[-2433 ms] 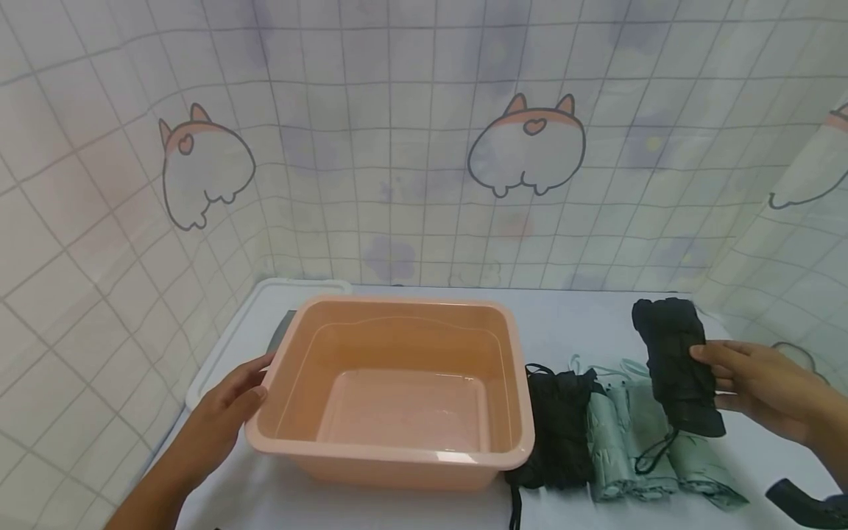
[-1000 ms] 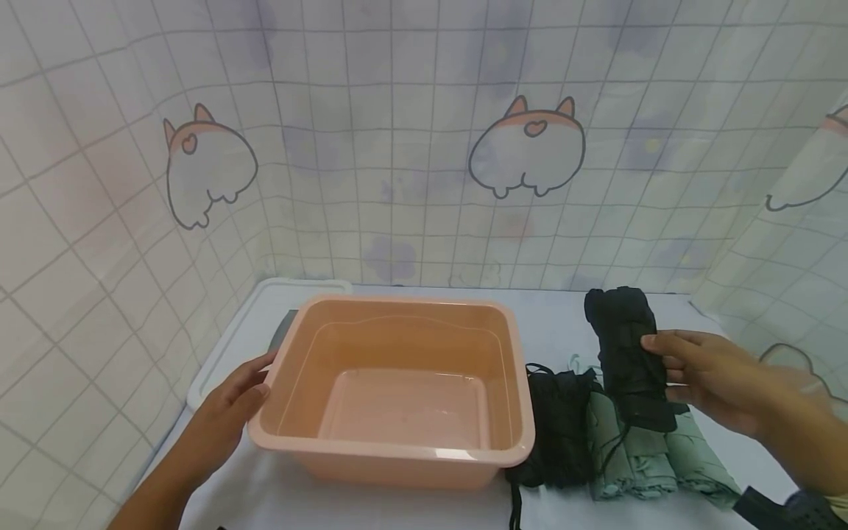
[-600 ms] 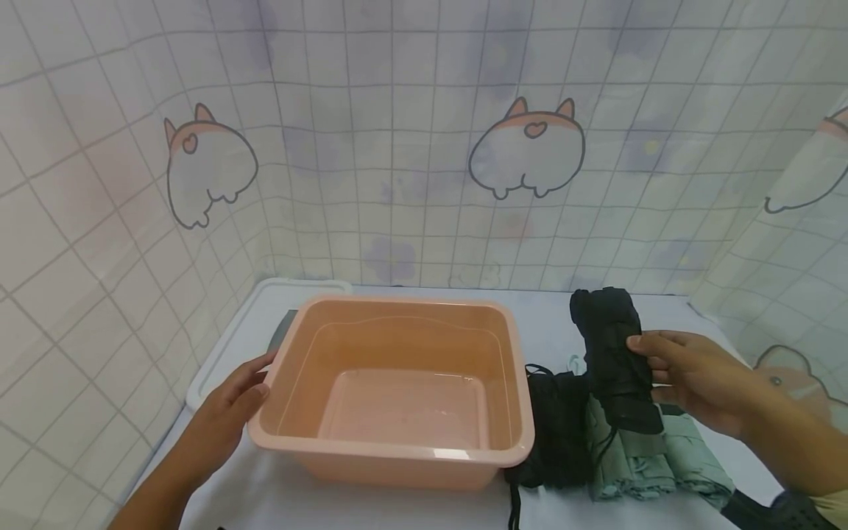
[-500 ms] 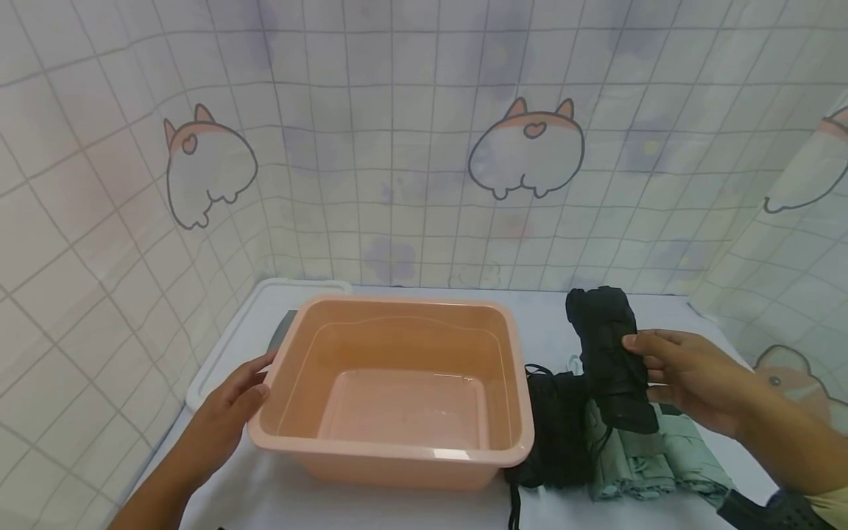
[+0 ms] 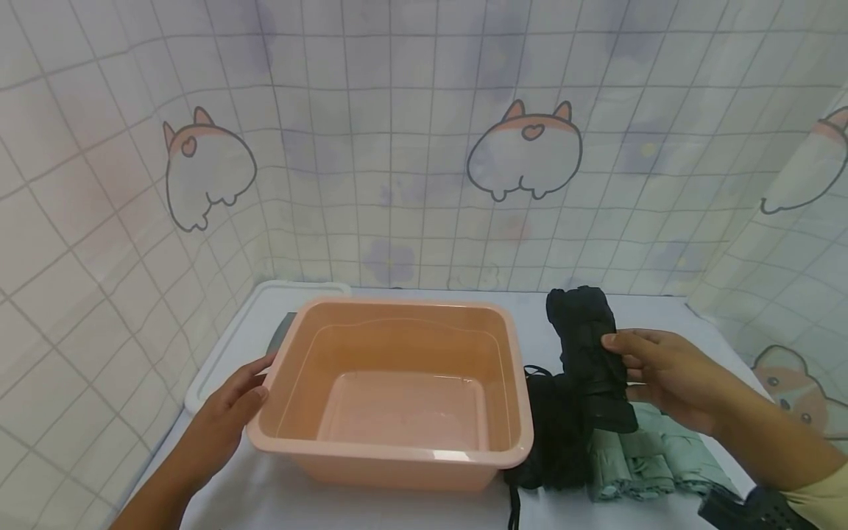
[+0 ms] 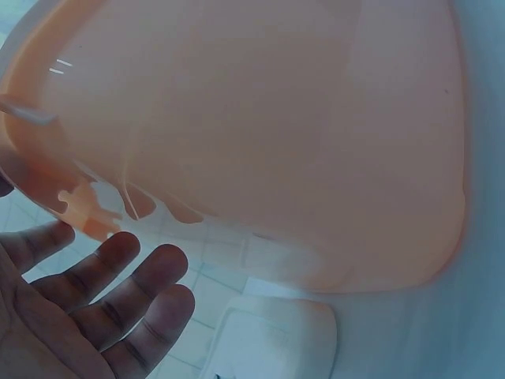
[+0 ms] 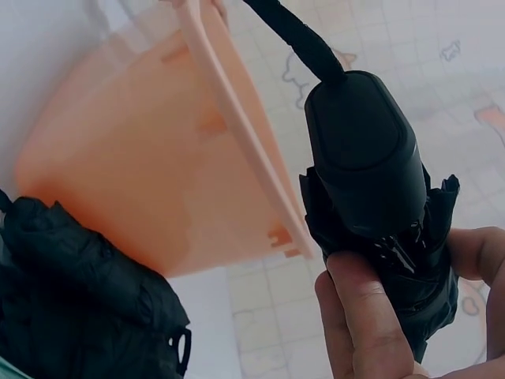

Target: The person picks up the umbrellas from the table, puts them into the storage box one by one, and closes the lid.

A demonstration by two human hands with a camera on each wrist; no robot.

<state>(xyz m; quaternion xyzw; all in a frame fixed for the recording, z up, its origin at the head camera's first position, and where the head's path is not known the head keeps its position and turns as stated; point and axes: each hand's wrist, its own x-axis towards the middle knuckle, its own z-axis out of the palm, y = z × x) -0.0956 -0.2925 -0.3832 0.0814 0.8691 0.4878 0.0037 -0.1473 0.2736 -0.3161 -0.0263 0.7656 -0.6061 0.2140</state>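
My right hand [image 5: 669, 375] pinches a folded black umbrella [image 5: 586, 353] by its side, thumb in front, holding it up over the things on the right. The umbrella's smooth handle [image 7: 363, 150] and wrist strap show in the right wrist view. On the left, my left hand [image 5: 228, 416] rests at the left rim of a peach plastic basin [image 5: 387, 446]. In the left wrist view its fingers [image 6: 158, 272] are spread and nearly straight beside the basin wall. Against the basin's right side lies another black umbrella [image 5: 553, 449], partly covered by the held one.
Light green rolled bundles [image 5: 692, 456] lie side by side right of the second umbrella. A white tray-like panel [image 5: 228, 353] and a grey strip [image 5: 281, 331] sit behind the basin on the left. Gridded curtain walls [image 5: 391, 147] enclose the white table [image 5: 371, 508].
My right hand has carried the held umbrella leftward, from over the green bundles to over the second black umbrella. The left hand and basin have hardly moved.
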